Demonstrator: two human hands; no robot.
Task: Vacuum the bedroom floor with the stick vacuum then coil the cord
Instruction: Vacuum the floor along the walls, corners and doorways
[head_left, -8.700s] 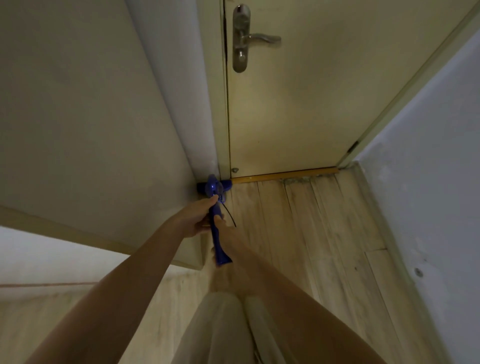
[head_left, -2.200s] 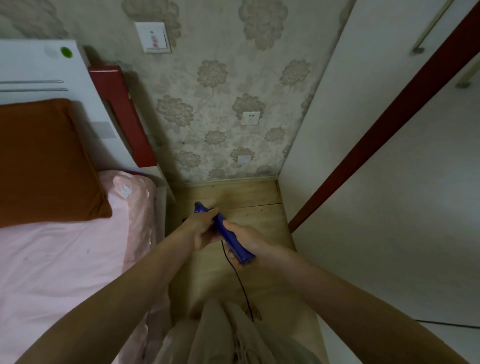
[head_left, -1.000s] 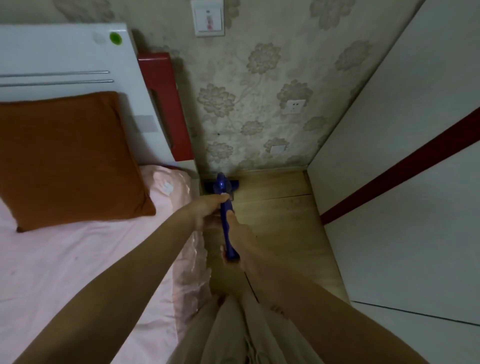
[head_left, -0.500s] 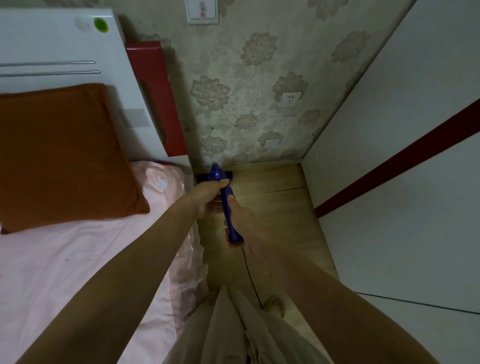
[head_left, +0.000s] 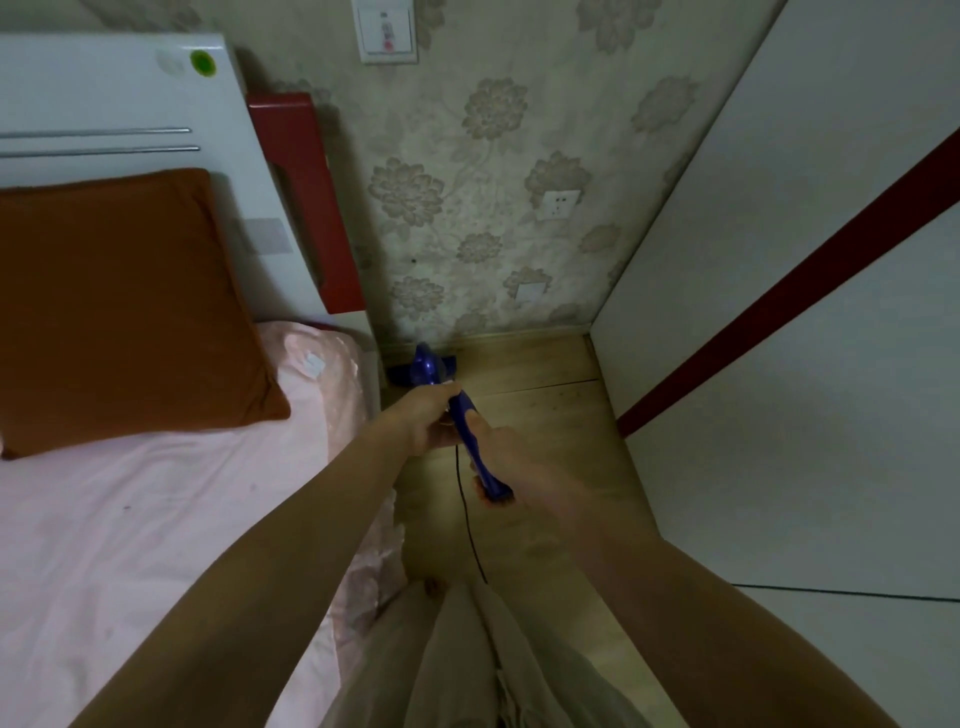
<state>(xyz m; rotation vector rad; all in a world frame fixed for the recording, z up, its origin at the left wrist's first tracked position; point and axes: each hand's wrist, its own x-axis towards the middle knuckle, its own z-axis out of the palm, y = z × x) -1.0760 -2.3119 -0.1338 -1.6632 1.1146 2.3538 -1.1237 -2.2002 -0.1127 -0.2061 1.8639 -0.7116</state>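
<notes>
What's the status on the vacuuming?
Left hand and right hand both grip the blue stick vacuum. Floor head in the corner by the bed. Thin black cord trails toward the feet, not coiled.

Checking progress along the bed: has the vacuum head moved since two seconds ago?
Yes. The vacuum head has gone forward to the skirting under the flowered wall, in the corner by the bed.

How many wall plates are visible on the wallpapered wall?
3: a switch plate at the top, a socket mid-wall at right, and a plain plate lower down near the floor. Others may be hidden behind the headboard.
</notes>
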